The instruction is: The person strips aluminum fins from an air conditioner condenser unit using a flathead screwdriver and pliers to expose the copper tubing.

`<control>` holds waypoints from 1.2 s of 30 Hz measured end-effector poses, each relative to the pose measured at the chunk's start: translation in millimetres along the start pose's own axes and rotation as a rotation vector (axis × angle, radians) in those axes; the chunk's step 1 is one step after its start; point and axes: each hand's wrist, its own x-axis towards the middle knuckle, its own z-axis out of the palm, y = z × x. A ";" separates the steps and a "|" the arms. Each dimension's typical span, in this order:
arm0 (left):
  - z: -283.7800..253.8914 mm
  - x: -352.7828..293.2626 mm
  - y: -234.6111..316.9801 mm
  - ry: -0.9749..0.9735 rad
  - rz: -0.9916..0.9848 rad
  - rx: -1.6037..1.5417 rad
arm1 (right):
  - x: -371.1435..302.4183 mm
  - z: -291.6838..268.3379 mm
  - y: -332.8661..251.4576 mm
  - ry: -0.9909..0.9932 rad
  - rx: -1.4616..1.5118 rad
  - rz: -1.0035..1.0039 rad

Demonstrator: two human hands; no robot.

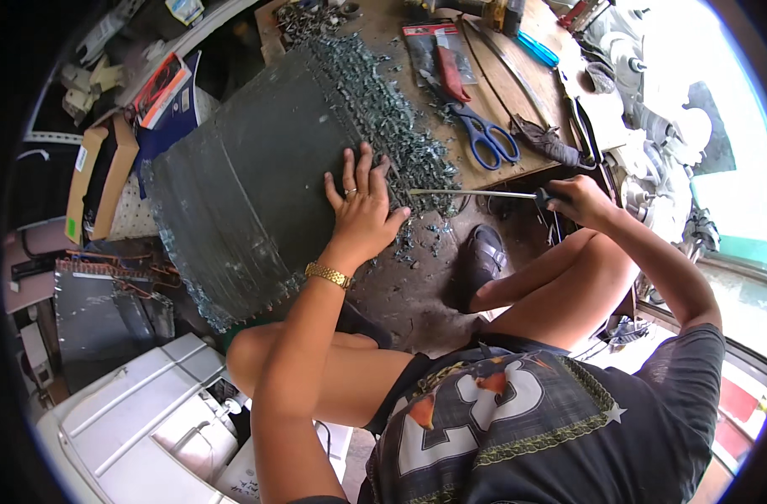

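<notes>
A large dark grey finned panel (257, 151), probably a coil, leans across the left and middle. Crumpled blue-green fins (383, 105) line its right edge, torn and ragged. My left hand (362, 202) presses on the panel beside that edge, fingers spread and holding nothing. My right hand (578, 202) is closed round the dark handle of a long screwdriver (484, 194). The shaft points left, its tip at the torn fins just right of my left hand. Whether the tip is wedged in or only touching, I cannot tell.
On the wooden table (526, 160) lie blue-handled scissors (488, 143), a red-handled tool (452, 76) on a plastic packet and a blue-handled tool (538, 50). Fin scraps (417, 244) litter the floor near my shoe (484, 260). A white appliance casing (140, 412) stands lower left.
</notes>
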 end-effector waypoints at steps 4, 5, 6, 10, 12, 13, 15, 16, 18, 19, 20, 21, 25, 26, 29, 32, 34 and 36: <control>-4.3 -1.3 -4.5 -0.007 0.015 -0.014 | 5.2 33.9 11.6 -0.037 0.097 0.001; -5.1 -1.3 -5.3 -0.020 0.006 -0.004 | 4.6 35.4 13.6 -0.035 0.084 0.009; -5.9 -1.9 -6.1 -0.048 0.018 0.000 | 4.1 35.2 15.0 0.023 0.079 -0.021; -4.2 0.4 -6.4 -0.071 0.027 0.015 | 1.5 23.8 9.4 0.078 0.052 -0.091; -4.7 -0.4 -6.9 -0.090 0.026 0.022 | 4.2 15.0 0.3 0.029 0.011 -0.031; -4.4 -0.2 -6.9 -0.097 0.027 0.034 | 6.4 10.2 -4.8 0.018 -0.027 -0.014; -4.3 0.4 -7.8 -0.105 0.025 0.047 | 10.7 2.3 -15.2 0.032 -0.089 -0.012; -3.9 0.7 -8.2 -0.115 0.028 0.056 | 12.1 -1.7 -18.9 -0.006 -0.087 0.012; -3.7 -0.1 -8.7 -0.137 0.023 0.067 | 11.4 -5.8 -24.3 -0.052 -0.092 0.066; -3.6 0.0 -9.2 -0.148 0.016 0.080 | 10.8 -4.9 -24.9 -0.064 -0.101 0.068; -3.7 0.3 -9.3 -0.120 0.018 0.107 | 11.5 -3.1 -22.9 -0.097 -0.108 0.124; -4.0 0.1 -9.3 -0.163 0.007 0.100 | 11.9 1.2 -19.3 -0.089 -0.064 0.132; -9.3 2.9 -10.2 -0.170 -0.024 0.041 | 23.9 42.5 7.1 -0.057 0.213 0.122; -11.1 2.4 -10.4 -0.170 -0.045 0.000 | 24.7 55.7 15.3 -0.138 0.260 0.168; -14.7 1.1 -9.7 -0.151 -0.025 -0.024 | 26.7 105.9 29.0 -0.104 0.356 0.034; -13.2 1.5 -10.2 -0.128 -0.008 -0.036 | 22.2 128.1 46.1 -0.199 0.315 0.042; -10.9 0.8 -10.5 -0.080 -0.009 -0.044 | 24.5 135.3 50.2 -0.220 0.291 0.055; -9.5 1.3 -10.9 -0.101 -0.009 -0.047 | 28.1 135.3 47.9 -0.206 0.254 0.038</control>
